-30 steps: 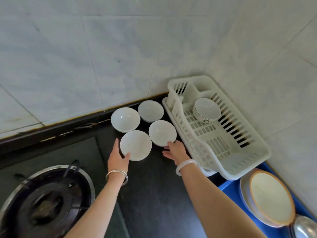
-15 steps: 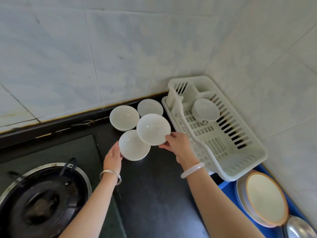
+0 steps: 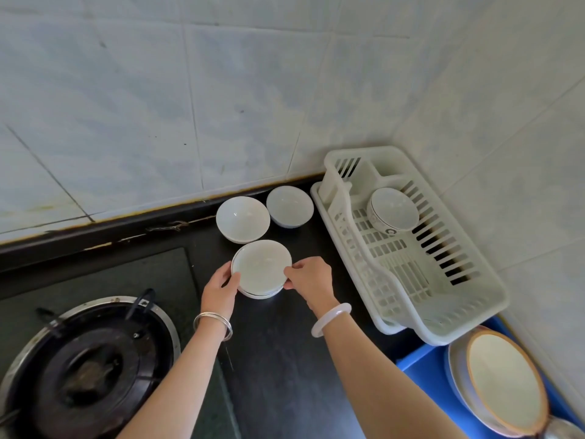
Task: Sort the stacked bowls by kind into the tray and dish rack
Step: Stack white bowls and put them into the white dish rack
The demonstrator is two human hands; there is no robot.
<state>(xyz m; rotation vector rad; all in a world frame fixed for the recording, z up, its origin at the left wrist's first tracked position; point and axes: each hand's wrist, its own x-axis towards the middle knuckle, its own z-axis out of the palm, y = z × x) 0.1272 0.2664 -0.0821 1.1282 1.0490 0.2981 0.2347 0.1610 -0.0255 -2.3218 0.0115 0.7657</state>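
Note:
Two plain white bowls (image 3: pixel 261 268) sit nested on the black counter, one inside the other. My left hand (image 3: pixel 220 288) grips the lower bowl's left rim. My right hand (image 3: pixel 309 278) pinches the right rim of the upper bowl. Behind them stand two more white bowls, one (image 3: pixel 242 219) on the left and one (image 3: pixel 289 206) on the right, close to the wall. A patterned bowl (image 3: pixel 393 210) rests in the white dish rack (image 3: pixel 443 315) at the right. A blue tray (image 3: pixel 425 372) lies at the lower right, holding plates (image 3: pixel 503 381).
A gas burner (image 3: pixel 85 365) fills the lower left. Tiled walls enclose the corner behind and to the right. A metal spoon or ladle (image 3: pixel 566 430) shows at the bottom right corner.
My right hand lifted the right front bowl, carried it left and set it into the bowl held by my left hand. Four separate bowls became a nested pair plus two.

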